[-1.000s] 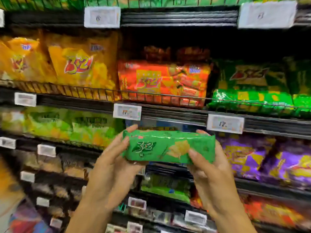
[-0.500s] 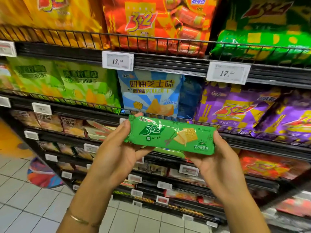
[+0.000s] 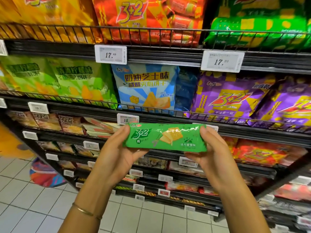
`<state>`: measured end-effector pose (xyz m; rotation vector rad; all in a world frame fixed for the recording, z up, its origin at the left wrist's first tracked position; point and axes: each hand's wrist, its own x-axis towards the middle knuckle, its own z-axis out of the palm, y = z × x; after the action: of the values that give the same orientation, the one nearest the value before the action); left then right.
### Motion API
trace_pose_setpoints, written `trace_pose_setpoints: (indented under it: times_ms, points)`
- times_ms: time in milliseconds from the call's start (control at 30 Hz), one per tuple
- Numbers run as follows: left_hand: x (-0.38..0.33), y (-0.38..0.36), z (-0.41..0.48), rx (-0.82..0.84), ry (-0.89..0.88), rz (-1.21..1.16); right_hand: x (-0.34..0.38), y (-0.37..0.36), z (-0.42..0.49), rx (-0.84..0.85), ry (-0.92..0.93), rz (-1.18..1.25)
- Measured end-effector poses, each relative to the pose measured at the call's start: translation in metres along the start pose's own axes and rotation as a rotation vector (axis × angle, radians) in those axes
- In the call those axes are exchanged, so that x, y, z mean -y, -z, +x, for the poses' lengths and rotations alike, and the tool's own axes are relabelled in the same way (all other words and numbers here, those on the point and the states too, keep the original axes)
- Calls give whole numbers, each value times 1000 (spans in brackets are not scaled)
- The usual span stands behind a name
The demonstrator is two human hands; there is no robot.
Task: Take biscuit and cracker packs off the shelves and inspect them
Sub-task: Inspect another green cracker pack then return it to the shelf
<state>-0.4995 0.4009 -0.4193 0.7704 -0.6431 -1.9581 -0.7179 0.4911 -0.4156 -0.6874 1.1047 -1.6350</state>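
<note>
A long green cracker pack (image 3: 165,138) marked "3+2" is held level in front of the shelves, printed face toward me. My left hand (image 3: 117,153) grips its left end, thumb on top and fingers underneath. My right hand (image 3: 207,158) holds the right end the same way. A thin bracelet sits on my left wrist. Behind the pack, the black shelf rack (image 3: 151,54) carries large bags: a blue and white cheese cracker bag (image 3: 144,88), light green lemon bags (image 3: 55,79), purple "3+2" bags (image 3: 235,98), and orange bags (image 3: 143,17) above.
Wire rails (image 3: 151,32) run along the shelf fronts with white price tags (image 3: 110,54) clipped below. Lower shelves hold smaller packs. A white tiled floor (image 3: 25,207) lies at the lower left, with a colourful round floor sticker (image 3: 45,174) beside the rack's base.
The view has tilted down, so lower shelves and floor now show. The green pack stays in both hands and has levelled out from a slight tilt.
</note>
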Motion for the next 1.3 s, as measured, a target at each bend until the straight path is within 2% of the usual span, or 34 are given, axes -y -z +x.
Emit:
trace_pose_setpoints:
  times_ms: [100, 167, 267, 467, 800, 900, 967, 1067, 1167, 1300]
  points:
    - [13, 4, -1, -84, 158, -66, 4, -3, -4, 57, 19, -85]
    - [22, 6, -4, -133, 272, -97, 6, -5, -5, 65, 10, -57]
    - [32, 4, -8, -128, 395, -147, 10, -8, -6, 79, 10, -28]
    - [33, 1, -9, -60, 425, -167, 13, -4, -6, 70, 2, -4]
    - [16, 4, -3, -10, 270, -64, 15, 7, -11, 92, -5, 19]
    - [10, 6, -2, 94, 202, -64, 12, 10, -10, 88, -26, 50]
    - [8, 8, -5, 221, 160, -85, 11, 12, -9, 55, -66, 130]
    - [9, 11, -9, 355, 75, 26, 7, 13, -8, 1, -144, 237]
    - [11, 9, -10, 281, -24, 176, 2, 13, -7, -15, -204, 223]
    - [8, 8, -6, 184, -69, 246, -5, 14, -7, 2, -244, 171]
